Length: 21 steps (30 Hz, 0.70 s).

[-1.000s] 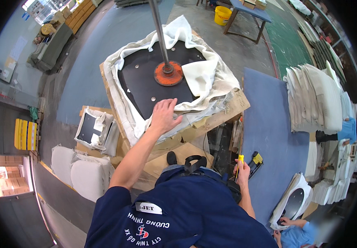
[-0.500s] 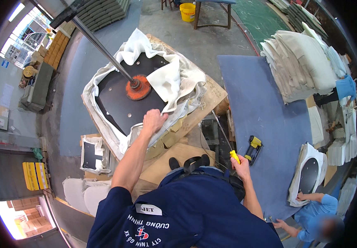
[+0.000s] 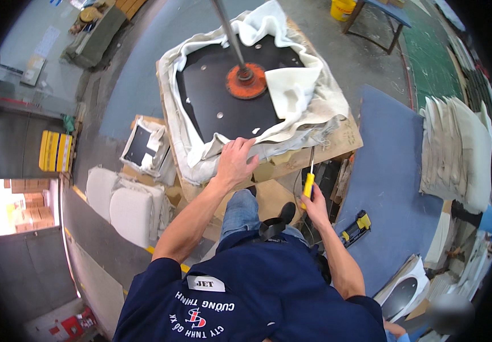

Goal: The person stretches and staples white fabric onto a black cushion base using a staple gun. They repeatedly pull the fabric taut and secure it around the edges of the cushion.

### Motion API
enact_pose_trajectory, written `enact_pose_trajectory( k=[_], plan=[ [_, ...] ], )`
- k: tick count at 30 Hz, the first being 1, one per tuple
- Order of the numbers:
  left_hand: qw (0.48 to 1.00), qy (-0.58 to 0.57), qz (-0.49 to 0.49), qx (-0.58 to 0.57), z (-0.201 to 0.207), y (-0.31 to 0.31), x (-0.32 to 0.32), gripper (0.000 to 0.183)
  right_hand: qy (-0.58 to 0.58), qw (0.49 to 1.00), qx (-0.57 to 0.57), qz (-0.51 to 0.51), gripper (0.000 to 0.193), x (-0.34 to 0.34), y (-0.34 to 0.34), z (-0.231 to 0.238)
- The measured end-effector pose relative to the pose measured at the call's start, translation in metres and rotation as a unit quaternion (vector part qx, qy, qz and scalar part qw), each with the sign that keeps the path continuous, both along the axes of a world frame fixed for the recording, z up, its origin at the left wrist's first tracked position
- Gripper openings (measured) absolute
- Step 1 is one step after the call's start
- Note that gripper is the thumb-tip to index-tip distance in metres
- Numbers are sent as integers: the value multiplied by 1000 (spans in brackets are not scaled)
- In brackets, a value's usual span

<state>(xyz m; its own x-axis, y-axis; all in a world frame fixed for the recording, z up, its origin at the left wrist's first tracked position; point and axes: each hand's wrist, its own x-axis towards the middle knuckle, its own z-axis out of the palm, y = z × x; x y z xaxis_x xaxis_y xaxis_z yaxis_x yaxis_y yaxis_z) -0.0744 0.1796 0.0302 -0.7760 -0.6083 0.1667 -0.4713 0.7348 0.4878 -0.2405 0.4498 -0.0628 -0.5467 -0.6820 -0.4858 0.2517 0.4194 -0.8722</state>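
Note:
A cushion with a black base panel (image 3: 200,94) and a pale fabric cover (image 3: 308,134) gathered round its rim lies on a wooden board (image 3: 351,137). A round orange press foot (image 3: 246,81) on a metal rod sits on the panel. My left hand (image 3: 235,164) is at the cushion's near side, its fingers closed on the cover's edge and the thumb a little apart. In my right hand (image 3: 316,206) is a yellow-handled screwdriver (image 3: 308,185), held upright with its thin shaft pointing away from me toward the board's near edge. Its tip is hard to make out.
A yellow and black staple gun (image 3: 356,228) lies on the blue-grey table (image 3: 394,171) to the right. Stacked pale cushion covers (image 3: 457,154) stand beyond it. Several upholstered pads (image 3: 134,208) rest at the left. A co-worker's hand (image 3: 395,329) shows at the lower right.
The view has swung, so the cushion sits further right and higher. My right hand has brought the screwdriver up to the board's near edge. My left hand remains at the cover's near edge.

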Motion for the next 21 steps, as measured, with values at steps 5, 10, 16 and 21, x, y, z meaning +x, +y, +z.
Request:
enact_pose_trajectory(
  k=[5, 10, 16, 21],
  plan=[
    [994, 38, 91, -45, 19, -40, 37, 54, 114, 992, 5, -58, 68, 1, -96, -14],
    [988, -84, 121, 38, -1, -67, 84, 52, 446, 883, 145, 18, 61, 0, -117, 24],
    [987, -86, 135, -11, -20, -83, 69, 29, 515, 820, -103, 227, 48, 61, -206, 134],
    [995, -31, 89, -21, -30, -99, 67, 15, 512, 782, 48, 354, 26, 64, -293, 91]
  ],
)
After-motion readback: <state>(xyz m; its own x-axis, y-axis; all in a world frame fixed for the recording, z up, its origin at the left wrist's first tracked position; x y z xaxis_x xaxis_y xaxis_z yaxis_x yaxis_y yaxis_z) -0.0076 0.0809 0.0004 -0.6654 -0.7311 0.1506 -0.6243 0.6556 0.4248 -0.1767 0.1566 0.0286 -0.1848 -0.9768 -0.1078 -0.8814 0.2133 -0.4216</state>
